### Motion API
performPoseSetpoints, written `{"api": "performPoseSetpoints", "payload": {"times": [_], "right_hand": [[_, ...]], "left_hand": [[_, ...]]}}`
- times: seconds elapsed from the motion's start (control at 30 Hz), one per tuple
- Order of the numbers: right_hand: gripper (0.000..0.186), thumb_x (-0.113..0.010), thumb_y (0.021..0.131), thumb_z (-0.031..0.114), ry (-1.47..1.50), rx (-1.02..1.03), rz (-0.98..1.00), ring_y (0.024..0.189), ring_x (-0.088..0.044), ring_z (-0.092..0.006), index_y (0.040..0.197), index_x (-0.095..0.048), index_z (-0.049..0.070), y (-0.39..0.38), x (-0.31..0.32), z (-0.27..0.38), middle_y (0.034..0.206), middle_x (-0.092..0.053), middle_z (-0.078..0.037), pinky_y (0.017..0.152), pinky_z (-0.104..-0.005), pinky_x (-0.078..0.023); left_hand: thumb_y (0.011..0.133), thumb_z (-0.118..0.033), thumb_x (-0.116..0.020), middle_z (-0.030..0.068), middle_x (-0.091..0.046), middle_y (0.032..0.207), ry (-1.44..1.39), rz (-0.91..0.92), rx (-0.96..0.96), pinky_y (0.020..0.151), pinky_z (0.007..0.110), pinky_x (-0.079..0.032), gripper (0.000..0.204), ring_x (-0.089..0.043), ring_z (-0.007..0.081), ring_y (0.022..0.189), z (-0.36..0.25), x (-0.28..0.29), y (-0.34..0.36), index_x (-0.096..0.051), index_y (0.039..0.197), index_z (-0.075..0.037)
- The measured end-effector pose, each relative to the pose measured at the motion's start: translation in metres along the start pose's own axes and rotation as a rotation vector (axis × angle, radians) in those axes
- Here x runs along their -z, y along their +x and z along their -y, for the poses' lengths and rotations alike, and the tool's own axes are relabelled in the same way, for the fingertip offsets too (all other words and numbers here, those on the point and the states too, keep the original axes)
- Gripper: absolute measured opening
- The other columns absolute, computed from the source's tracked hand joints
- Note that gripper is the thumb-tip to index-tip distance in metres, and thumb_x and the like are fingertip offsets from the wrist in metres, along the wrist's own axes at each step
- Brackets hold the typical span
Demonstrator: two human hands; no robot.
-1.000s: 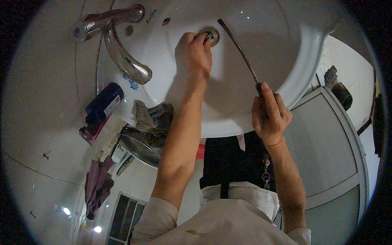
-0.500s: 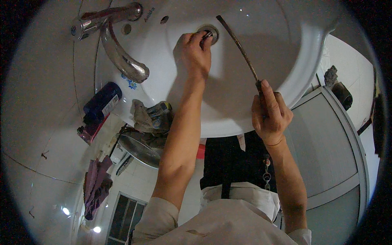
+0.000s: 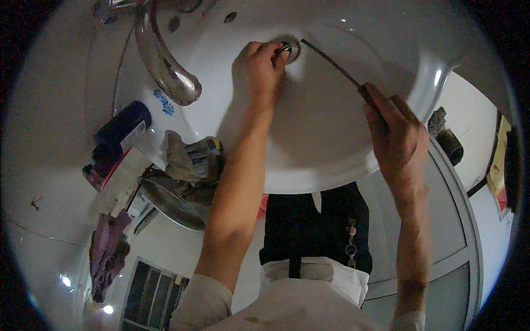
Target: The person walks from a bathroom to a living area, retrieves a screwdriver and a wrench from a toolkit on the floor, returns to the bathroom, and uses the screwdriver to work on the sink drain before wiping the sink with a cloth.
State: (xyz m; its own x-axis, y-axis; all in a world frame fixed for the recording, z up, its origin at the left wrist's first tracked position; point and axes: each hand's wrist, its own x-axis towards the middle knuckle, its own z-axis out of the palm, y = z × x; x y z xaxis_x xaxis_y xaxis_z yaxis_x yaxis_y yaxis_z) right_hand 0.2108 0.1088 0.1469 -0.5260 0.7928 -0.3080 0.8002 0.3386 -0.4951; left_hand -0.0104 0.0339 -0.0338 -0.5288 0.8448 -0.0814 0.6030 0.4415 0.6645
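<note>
Plainly open basin (image 3: 314,127) between rod (image 3: 332,63) and rim (image 3: 309,185)

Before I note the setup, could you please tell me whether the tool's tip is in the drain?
Out: the long-shafted tool in the right hand shows its tip beside the drain, on the drain's right.

White washbasin (image 3: 326,138) curving before me, metal drain (image 3: 296,51) set in its bowl, chrome faucet (image 3: 164,66) to my left — crumpled grey fabric bundle (image 3: 187,159) on the near-left rim, dark blue bottle (image 3: 122,122) at the left edge
</note>
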Motion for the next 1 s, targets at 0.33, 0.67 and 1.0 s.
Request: {"api": "performPoseSetpoints", "payload": {"times": [0.33, 0.67, 1.0], "right_hand": [[0.024, -0.066, 0.097, 0.013, -0.076, 0.111, 0.028, 0.071, -0.069, -0.0282, 0.119, -0.071, 0.006, 0.014, -0.029, 0.005, 0.091, -0.069, -0.012, 0.063, -0.0392, -0.054], [0.023, -0.066, 0.096, 0.008, -0.07, 0.119, 0.03, 0.075, -0.07, -0.0281, 0.119, -0.072, 0.006, 0.023, -0.036, 0.005, 0.092, -0.07, -0.014, 0.065, -0.0382, -0.054], [0.036, -0.059, 0.093, 0.006, -0.397, 0.651, 0.057, 0.1, -0.067, -0.0317, 0.128, -0.066, 0.012, 0.08, -0.003, -0.042, 0.113, -0.069, -0.009, 0.087, -0.044, -0.054]], "left_hand": [[0.081, -0.019, -0.083, 0.0078, -0.066, 0.091, -0.105, -0.006, 0.021, 0.074, 0.034, -0.054, 0.022, -0.066, 0.0224, 0.081, 0.015, -0.005, -0.003, -0.076, 0.099, -0.007], [0.078, -0.014, -0.081, 0.0077, -0.062, 0.092, -0.183, -0.018, 0.05, 0.071, 0.032, -0.053, 0.022, -0.063, 0.0197, 0.078, 0.027, -0.015, -0.002, -0.075, 0.098, -0.008], [0.075, -0.008, -0.077, 0.0155, -0.067, 0.102, -0.115, -0.107, -0.108, 0.08, 0.045, -0.055, 0.029, -0.066, 0.0378, 0.093, 0.027, -0.009, 0.001, -0.074, 0.104, -0.008]]}}
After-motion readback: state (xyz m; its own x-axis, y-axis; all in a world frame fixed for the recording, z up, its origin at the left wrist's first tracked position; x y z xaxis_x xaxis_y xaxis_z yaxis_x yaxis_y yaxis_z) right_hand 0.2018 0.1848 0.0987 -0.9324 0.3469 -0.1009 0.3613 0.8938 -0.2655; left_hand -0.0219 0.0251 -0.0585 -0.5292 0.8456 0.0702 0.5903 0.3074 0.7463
